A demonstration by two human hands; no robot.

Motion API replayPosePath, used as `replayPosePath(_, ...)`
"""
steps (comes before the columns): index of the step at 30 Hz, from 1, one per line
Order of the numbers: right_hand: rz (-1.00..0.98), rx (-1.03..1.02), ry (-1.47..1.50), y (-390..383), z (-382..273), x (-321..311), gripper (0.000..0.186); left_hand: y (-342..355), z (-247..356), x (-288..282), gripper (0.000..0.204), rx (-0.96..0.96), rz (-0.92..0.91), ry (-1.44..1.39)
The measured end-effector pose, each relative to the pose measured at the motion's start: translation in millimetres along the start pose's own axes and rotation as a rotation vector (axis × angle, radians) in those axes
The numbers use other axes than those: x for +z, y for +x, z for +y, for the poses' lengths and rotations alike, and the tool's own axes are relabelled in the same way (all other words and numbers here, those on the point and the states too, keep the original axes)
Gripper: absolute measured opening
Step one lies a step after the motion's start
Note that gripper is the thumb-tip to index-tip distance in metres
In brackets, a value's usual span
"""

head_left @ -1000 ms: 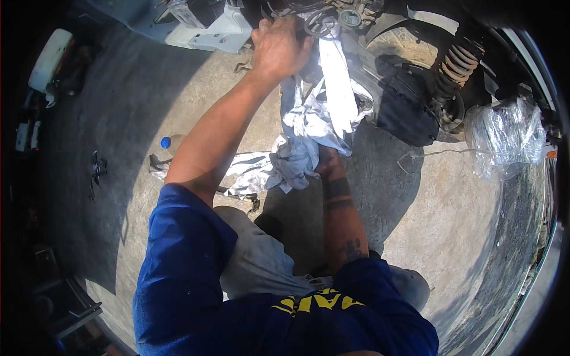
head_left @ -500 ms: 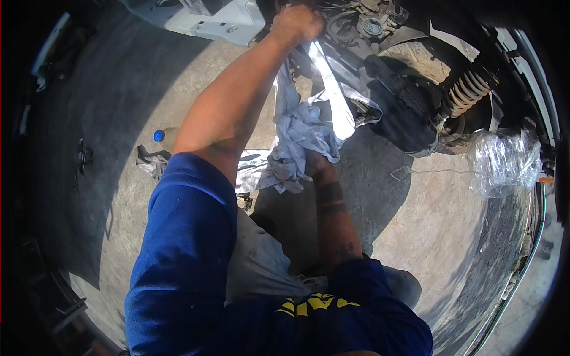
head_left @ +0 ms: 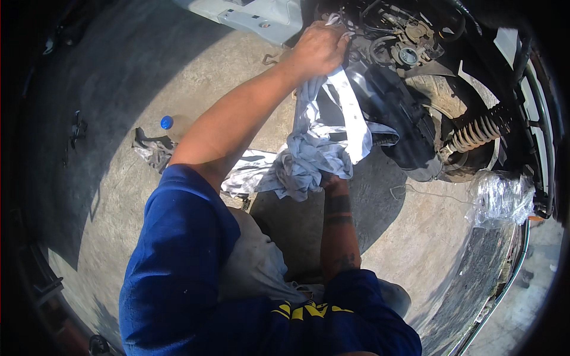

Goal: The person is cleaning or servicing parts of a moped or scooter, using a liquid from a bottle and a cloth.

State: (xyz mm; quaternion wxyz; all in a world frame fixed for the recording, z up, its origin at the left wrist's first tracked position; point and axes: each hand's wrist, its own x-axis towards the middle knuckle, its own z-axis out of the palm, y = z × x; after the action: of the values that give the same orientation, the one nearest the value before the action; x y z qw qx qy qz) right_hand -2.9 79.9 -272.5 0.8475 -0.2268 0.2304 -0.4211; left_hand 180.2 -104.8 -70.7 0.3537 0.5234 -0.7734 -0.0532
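Observation:
My left hand (head_left: 323, 48) is closed around the upper end of a white and grey rag (head_left: 320, 155), right beside the engine parts of a motor scooter. A bit of cloth pokes out above its fingers. From that fist, strips of the rag hang down into a crumpled bundle. My right hand (head_left: 333, 180) is at the bundle's lower edge, its fingers mostly hidden by the cloth and seemingly closed on it. One loop of the rag lies against the dark engine casing (head_left: 401, 113).
A coil-spring shock absorber (head_left: 475, 133) and a plastic-wrapped bundle (head_left: 502, 199) are at the right. A pale body panel (head_left: 261, 18) juts in at the top. A blue-capped bottle (head_left: 167, 122) and a dirty cloth (head_left: 153, 149) lie on the concrete floor at left.
The view has shifted, so the scooter and floor things sit lower in the picture. My left hand still grips the rag, with more of its cloth end now showing above the fist.

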Motion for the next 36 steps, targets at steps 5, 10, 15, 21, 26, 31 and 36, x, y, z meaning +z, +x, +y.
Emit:
replayPosePath(5, 0.007, -0.013, -0.015, -3, -4, 16, 0.049, -6, 33, 9, 0.032, 0.277, 0.148, 0.112)
replayPosePath(10, 0.028, -0.030, 0.157, 5, 1, 29, 0.055, 15, 30, 36, 0.032, 0.183, 0.333, 0.153)
replayPosePath(15, 0.055, -0.084, -0.281, -10, -8, 14, 0.056, 7, 59, -2, 0.036, 0.266, -0.412, 0.324)
replayPosePath(21, -0.238, 0.021, 0.404, -13, -8, 25, 0.054, 9, 68, 24, 0.032, 0.221, -0.053, 0.332)
replayPosePath(26, -0.080, -0.043, 0.221, -18, -34, 44, 0.046, -47, 68, -16, 0.021, 0.277, -0.135, -0.186)
replayPosePath(31, -0.213, 0.060, -1.274, -8, -29, 41, 0.051, -130, 58, -27, 0.062, -0.168, -0.488, -0.353)
replayPosePath(36, -0.114, 0.229, -1.371, -72, -10, 76, 0.075, -187, 86, -51, 0.058, -0.281, -0.859, -0.442)
